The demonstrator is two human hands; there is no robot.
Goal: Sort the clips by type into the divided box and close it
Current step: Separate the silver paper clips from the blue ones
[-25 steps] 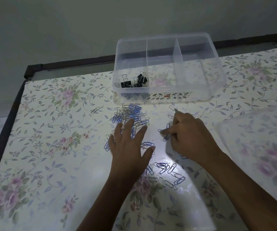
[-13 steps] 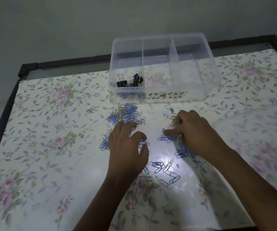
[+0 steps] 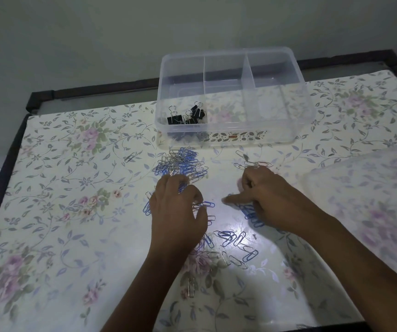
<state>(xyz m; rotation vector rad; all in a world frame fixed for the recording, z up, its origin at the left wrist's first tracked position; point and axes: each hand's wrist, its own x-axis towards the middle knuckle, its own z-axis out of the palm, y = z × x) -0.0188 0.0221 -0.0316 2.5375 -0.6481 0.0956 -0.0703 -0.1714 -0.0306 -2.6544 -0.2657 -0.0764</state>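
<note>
Black binder clips (image 3: pixel 188 116) already lie in the near-left compartment of the open divided box (image 3: pixel 264 137), far centre. Blue and silver paper clips (image 3: pixel 180 161) lie unsorted on the table (image 3: pixel 73 212). My left hand (image 3: pixel 176 212) curls over them and my right hand (image 3: pixel 271 200) extends one finger. Whether either grips any, I cannot tell. The lid (image 3: pixel 372 200) lies off, right.

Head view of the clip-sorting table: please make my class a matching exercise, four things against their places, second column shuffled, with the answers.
Things
1. binder clips
2. big paper-clip pile
3. lid
4. stray paper clip

Places
A. at the right edge of the table
B. alone, left of the pile
C. in the left compartment of the box
D. on the table, just in front of the box

Pairs: 1-C, 2-D, 3-A, 4-B
</note>
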